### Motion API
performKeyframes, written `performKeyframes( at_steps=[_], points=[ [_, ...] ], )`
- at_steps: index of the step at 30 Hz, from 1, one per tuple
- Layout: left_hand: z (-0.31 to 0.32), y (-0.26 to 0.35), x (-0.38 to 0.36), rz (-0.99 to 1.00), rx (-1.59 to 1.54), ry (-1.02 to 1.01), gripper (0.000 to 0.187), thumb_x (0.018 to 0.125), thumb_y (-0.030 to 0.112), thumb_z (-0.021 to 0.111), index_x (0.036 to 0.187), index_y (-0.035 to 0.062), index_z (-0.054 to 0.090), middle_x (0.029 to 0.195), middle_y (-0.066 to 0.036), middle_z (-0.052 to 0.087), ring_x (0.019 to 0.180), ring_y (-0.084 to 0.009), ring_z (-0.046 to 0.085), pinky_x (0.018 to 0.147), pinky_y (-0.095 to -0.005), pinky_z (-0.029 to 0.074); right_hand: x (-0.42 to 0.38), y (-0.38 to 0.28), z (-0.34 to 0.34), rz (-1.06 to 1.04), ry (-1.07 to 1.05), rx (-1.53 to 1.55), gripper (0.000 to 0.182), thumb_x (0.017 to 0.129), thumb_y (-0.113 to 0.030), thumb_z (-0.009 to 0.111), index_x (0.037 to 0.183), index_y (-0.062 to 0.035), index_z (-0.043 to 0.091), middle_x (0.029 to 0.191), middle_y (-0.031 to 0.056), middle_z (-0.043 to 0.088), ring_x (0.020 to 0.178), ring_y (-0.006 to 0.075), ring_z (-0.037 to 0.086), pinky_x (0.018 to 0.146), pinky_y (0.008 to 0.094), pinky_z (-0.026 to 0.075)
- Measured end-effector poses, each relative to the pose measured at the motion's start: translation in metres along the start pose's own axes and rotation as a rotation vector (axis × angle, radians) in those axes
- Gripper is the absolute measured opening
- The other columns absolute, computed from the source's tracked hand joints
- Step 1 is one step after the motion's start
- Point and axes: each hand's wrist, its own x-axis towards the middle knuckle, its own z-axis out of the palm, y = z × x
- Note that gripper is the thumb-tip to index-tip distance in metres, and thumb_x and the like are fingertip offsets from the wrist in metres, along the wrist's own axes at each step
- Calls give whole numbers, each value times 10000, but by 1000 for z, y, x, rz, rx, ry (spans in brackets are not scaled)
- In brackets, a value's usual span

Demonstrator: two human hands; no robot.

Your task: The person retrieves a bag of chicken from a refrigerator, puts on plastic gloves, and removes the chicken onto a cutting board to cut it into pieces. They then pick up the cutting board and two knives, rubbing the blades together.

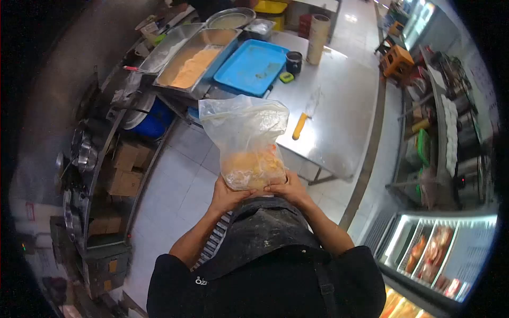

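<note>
A clear plastic bag (249, 146), its lower part filled with something yellow-orange, is held close in front of my apron. My left hand (229, 193) grips the bag's lower left side from beneath. On the lower right, my right hand (288, 188) presses against it with the fingers curled under. The top of the bag stands loose and open-looking, leaning away from me. What exactly fills it is blurred by the plastic.
Ahead is a steel table (339, 106) with a yellow-handled scraper (300, 125), a blue tray (252, 66), a dark cup (293, 62) and a tall cylinder (318, 40). A metal pan of orange powder (196, 66) stands left. Shelves (106, 175) line the left; a lit display case (435, 254) is right.
</note>
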Motion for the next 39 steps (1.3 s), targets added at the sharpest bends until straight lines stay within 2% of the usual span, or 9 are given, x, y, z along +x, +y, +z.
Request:
performKeyframes(
  at_steps=[9,12,15,19,20,29,34,37,39],
  points=[
    [-6,-6,114,21,-83,222,610,680,8,759,1187,-51,425,1101,-134,570,985,-213,592,840,-319,503,125,-23,-32,26,-16,-3,475,737,-94,698,1159,24,515,965,91,630,824,171,614,729,283,510],
    [-17,-9,165,-27,-375,337,574,702,-9,728,1191,-41,429,1086,-133,578,978,-216,596,831,-319,507,162,-25,-22,-59,294,431,616,738,-128,715,1248,-18,388,1085,84,554,984,215,584,857,376,507],
    [-34,2,213,93,-258,182,535,715,-9,705,1181,-35,443,1078,-134,581,967,-218,601,821,-318,511,203,-17,10,-342,194,690,717,719,-105,754,1280,-28,314,1164,91,478,1065,196,521,886,321,481],
    [-50,28,277,149,-223,20,511,710,9,709,1155,-40,462,1049,-132,593,950,-217,608,816,-319,512,263,-59,23,-359,359,717,718,711,31,717,1290,-52,301,1179,82,478,1101,213,503,900,311,467],
    [-56,33,287,119,-290,20,494,712,21,711,1141,-42,473,1039,-128,598,941,-213,610,814,-318,512,273,-68,24,-349,389,670,798,670,-82,790,1309,-27,316,1238,75,462,1153,220,475,984,339,410],
    [-70,51,368,71,-474,-74,391,743,57,692,1081,-39,522,1013,-117,611,900,-190,613,800,-305,509,335,-128,28,-502,639,696,650,670,71,695,1247,-9,407,1182,84,526,1078,228,541,932,345,466],
    [-81,50,378,-71,-455,-202,497,710,59,740,1147,-10,511,1049,-103,601,941,-186,598,837,-313,501,334,-125,16,-517,645,545,724,620,63,734,1258,5,398,1176,103,532,1097,242,531,934,354,460],
    [-91,66,388,91,-667,-273,579,690,50,759,1199,11,485,1096,-82,581,1013,-188,565,895,-335,472,330,-129,4,-617,603,442,779,580,22,776,1262,4,398,1196,99,529,1111,250,527,960,375,442],
    [-97,69,390,47,-535,-237,631,674,57,775,1223,22,468,1127,-68,565,1067,-193,535,936,-352,440,328,-128,-2,-543,507,428,800,568,11,782,1267,1,394,1200,103,529,1123,250,522,971,376,434]
  ],
)
